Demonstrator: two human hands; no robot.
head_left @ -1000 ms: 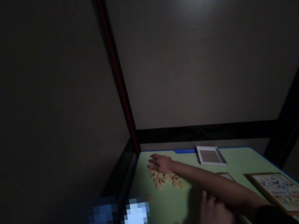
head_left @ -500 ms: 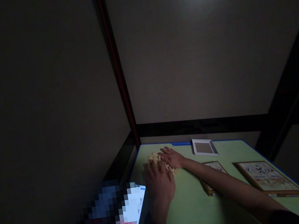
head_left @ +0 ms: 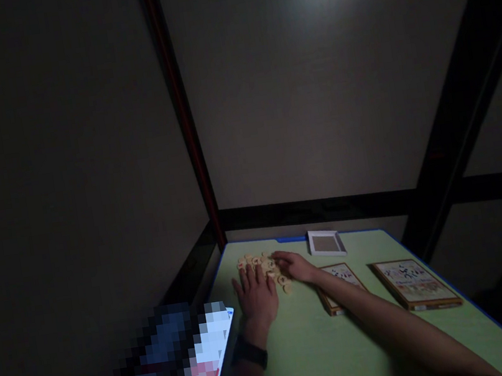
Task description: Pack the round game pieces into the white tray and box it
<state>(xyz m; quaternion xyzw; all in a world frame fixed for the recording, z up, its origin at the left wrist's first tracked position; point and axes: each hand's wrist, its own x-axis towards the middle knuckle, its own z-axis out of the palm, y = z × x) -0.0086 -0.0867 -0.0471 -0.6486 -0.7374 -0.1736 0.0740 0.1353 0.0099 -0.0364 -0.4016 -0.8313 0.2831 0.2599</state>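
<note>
A loose cluster of round, pale Chinese chess pieces (head_left: 256, 261) lies on the green table (head_left: 312, 342), towards its far left corner. Some show red or dark characters. My left hand (head_left: 257, 300), with a dark band at the wrist, rests palm down over the near side of the cluster, fingers spread. From the right, my right hand (head_left: 293, 265) reaches in with its fingers stretched over the pieces' right edge; it grips none that I can see. Several pieces are partly hidden beneath the fingers.
A shallow white box part (head_left: 326, 243) sits at the table's far edge. One illustrated box (head_left: 343, 276) lies partly behind my right forearm, another (head_left: 414, 283) farther right. On the left, a lit screen (head_left: 210, 357) is blurred out. Walls stand behind and left.
My hands have moved apart slightly, and more pieces show between and beyond them. The left fingers are spread wider. The whole view has shifted a little, so everything appears farther left.
</note>
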